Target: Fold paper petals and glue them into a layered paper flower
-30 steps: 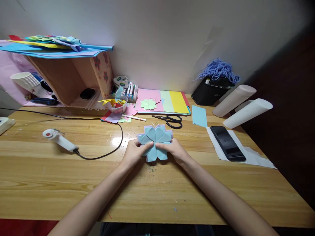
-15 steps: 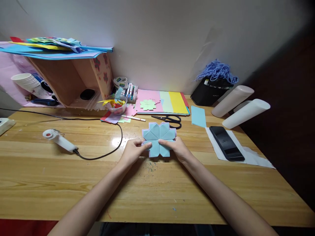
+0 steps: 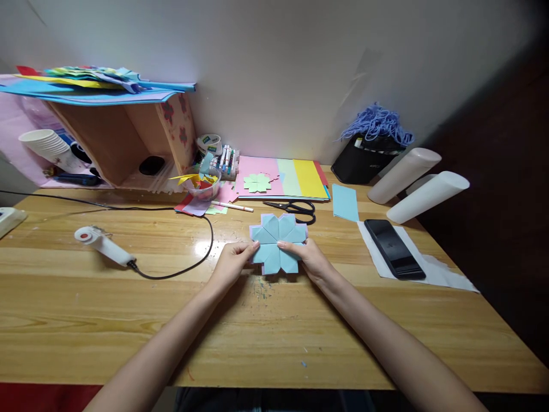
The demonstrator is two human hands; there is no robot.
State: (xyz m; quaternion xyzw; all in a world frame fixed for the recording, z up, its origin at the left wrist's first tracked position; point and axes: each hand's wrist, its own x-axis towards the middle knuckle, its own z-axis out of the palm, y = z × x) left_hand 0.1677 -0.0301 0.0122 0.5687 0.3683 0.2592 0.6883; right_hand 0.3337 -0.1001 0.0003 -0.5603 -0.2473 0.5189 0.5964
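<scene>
Between my two hands is a folded paper flower, light blue on top with lilac paper showing at its edges. My left hand pinches its left petal, thumb on top and fingers underneath. On the other side my right hand grips the right petals, its thumb stretched toward the flower's centre. The fingers below the paper are mostly hidden. Just behind the flower lie black-handled scissors. A pale green paper flower rests farther back on the coloured sheets.
A glue gun with a black cord lies at left. Behind it are an open box and a tub of paper scraps. At right are blue paper, a phone, two white rolls and a black yarn holder.
The flower has shifted very slightly right. My left thumb has slid outward from the middle toward the left petal's edge, while my right hand keeps its grip.
</scene>
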